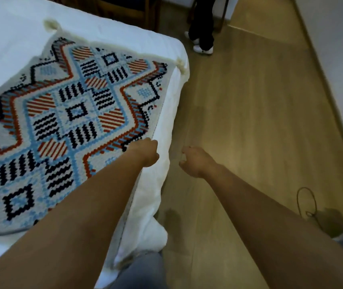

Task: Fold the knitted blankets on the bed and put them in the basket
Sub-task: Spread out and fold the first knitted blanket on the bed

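1. We see one knitted blanket (pixel 68 113) spread flat on the bed (pixel 10 38). It is cream with a zigzag and diamond pattern in black, red and light blue.
2. The blanket lies at an angle across the white sheet, and its right edge runs along the side of the bed next to the floor (pixel 249 101). Cream tassels (pixel 50 25) show at its two far corners.
3. Our left hand (pixel 145 152) is at the blanket's right edge, knuckles up and fingers curled downward. The fingertips are hidden, so we cannot tell whether they pinch the edge or only rest against it.
4. Our right hand (pixel 195 161) is off the bed, over the wooden floor and just beside the left hand. Its fingers are loosely curled, with a gap between thumb and fingers, and it holds nothing.
5. Our jeans (pixel 143 270) show at the bottom, close to the bed's side.
6. Beyond the bed's far corner stands another person's legs (pixel 202 24), in dark trousers and white shoes (pixel 205 49).
7. A thin dark cable (pixel 306 203) loops on the floor to our right.
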